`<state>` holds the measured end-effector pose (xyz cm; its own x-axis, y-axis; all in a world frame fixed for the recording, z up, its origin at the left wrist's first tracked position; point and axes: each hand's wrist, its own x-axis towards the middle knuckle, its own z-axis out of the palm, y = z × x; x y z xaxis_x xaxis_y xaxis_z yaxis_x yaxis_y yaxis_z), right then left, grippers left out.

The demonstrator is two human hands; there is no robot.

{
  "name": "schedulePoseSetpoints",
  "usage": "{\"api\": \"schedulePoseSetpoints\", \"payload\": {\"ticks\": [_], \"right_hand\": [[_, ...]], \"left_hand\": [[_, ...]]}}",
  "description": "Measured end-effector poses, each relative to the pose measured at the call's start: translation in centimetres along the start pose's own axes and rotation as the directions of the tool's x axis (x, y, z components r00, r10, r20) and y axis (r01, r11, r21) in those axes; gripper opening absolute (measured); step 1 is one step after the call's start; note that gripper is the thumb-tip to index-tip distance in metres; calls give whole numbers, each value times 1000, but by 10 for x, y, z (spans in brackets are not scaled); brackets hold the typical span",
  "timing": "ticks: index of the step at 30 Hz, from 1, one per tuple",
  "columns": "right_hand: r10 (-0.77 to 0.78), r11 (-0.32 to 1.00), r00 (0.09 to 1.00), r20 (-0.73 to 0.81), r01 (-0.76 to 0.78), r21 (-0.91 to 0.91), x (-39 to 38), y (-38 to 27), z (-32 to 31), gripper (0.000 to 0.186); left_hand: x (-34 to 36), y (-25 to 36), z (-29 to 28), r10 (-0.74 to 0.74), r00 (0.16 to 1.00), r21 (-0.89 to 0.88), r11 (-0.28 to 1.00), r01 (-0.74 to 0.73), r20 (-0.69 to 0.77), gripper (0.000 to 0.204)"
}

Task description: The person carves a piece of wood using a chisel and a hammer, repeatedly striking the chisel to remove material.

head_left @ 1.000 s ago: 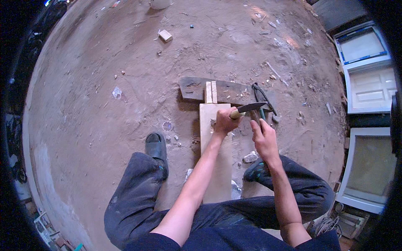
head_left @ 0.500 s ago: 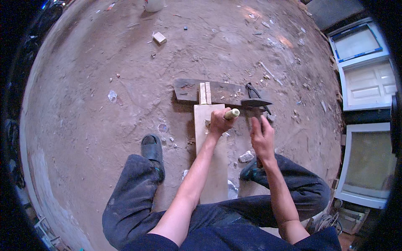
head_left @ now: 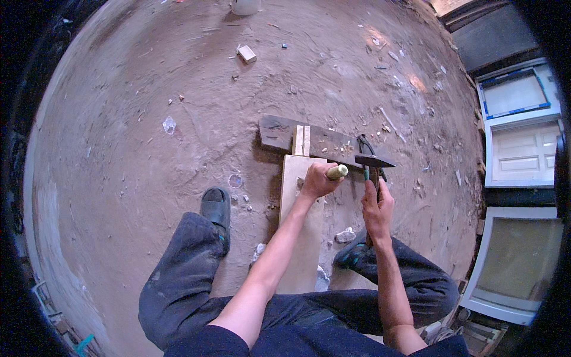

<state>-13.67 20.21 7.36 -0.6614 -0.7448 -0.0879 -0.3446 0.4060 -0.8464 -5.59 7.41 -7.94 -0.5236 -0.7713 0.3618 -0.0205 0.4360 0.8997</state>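
Observation:
My left hand (head_left: 316,181) is closed round a pale handle (head_left: 337,172) of a tool, held over a hollow cut in the light wooden board (head_left: 302,226); its working end is hidden. My right hand (head_left: 377,211) grips a hammer (head_left: 376,161) with a dark head and partly green handle, the head just right of the pale handle. Two short pale wood strips (head_left: 302,140) at the board's far end lie over a dark plank (head_left: 276,134). A black bent object (head_left: 364,143), too unclear to name, lies on the plank's right part, partly behind the hammer head.
The dusty floor (head_left: 131,178) bears chips, a small wood block (head_left: 247,53) and a rubble lump (head_left: 345,235). A white container (head_left: 245,7) stands at the far edge. White framed panels (head_left: 522,152) line the right side. My sandalled feet and bent legs flank the board.
The hammer head has moved right from over the pale handle, leaving that handle's end uncovered. My left hand stays gripped in about the same place. The view has shifted slightly.

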Motion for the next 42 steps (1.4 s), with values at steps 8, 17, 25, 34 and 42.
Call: {"api": "schedulePoseSetpoints", "payload": {"ticks": [8, 17, 25, 34, 42], "right_hand": [[-9, 998, 998, 66, 5, 68, 0, -4, 0, 30], [-50, 982, 996, 77, 35, 184, 0, 4, -2, 21], [-70, 982, 995, 68, 57, 181, 2, 6, -5, 22], [-38, 990, 995, 92, 25, 142, 1, -1, -5, 21], [-49, 993, 992, 116, 35, 117, 0, -3, -4, 20]], "left_hand": [[19, 19, -11, -285, 906, 17, 956, 294, 312, 29], [8, 20, -8, -192, 923, 5, 979, 202, 334, 50], [10, -10, 2, -17, 974, -203, 977, 64, 226, 43], [8, 5, 3, -75, 947, -225, 963, 150, 312, 33], [3, 15, -2, -208, 876, -138, 946, 293, 435, 41]]}}
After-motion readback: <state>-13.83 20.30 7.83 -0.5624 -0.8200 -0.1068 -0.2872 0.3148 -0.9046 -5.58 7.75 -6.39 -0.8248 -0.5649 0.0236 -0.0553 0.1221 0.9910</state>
